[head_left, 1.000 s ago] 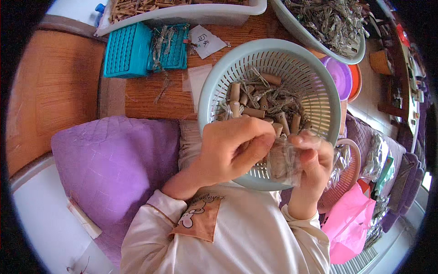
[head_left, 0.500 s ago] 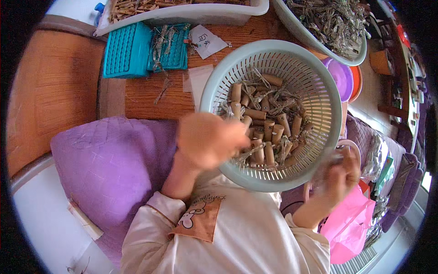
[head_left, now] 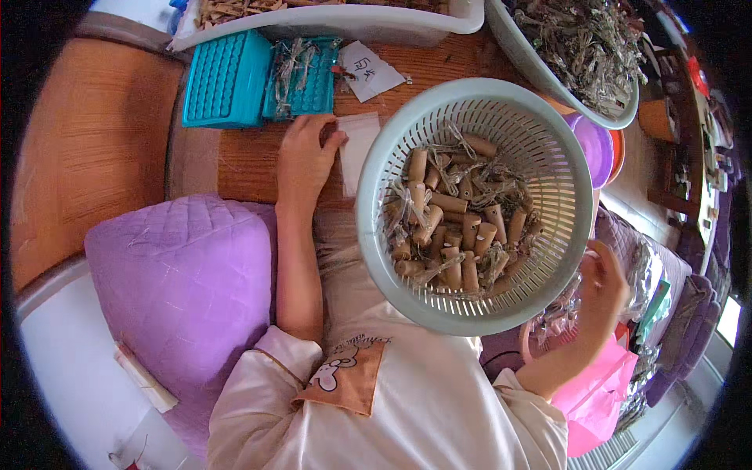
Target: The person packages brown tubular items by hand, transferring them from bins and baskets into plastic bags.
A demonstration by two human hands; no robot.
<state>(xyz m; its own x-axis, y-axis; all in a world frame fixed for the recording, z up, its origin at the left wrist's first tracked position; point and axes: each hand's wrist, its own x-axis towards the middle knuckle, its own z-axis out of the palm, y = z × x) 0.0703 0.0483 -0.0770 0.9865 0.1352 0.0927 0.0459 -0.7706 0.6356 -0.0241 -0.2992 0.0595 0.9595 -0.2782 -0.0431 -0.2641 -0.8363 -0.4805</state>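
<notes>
My left hand (head_left: 307, 149) rests on the wooden table, thumb and forefinger apart, at the left edge of a flat stack of clear plastic bags (head_left: 360, 139). Its other fingers are bent and partly hidden. Beside the large grey-green colander (head_left: 471, 323), my right hand (head_left: 605, 283) hangs low above a pink basket (head_left: 526, 338) with clear plastic packets in it. Those fingers are blurred and partly turned away, so their grip does not show. Several short brown cardboard tubes (head_left: 448, 202) and tangled clear-and-brown strands (head_left: 501, 188) fill the colander.
Teal ridged trays (head_left: 223, 82) and a white note (head_left: 372, 72) lie behind the left hand. A white tub (head_left: 352, 17) of brown pieces and a grey tub (head_left: 623, 117) of strands stand farther back. A purple quilted cushion (head_left: 180, 290) is at left, a pink bag (head_left: 599, 392) at right.
My left hand has moved from the colander's left side, away and to the left, onto the table by the bags. My right hand has shifted slightly and stays beside the colander.
</notes>
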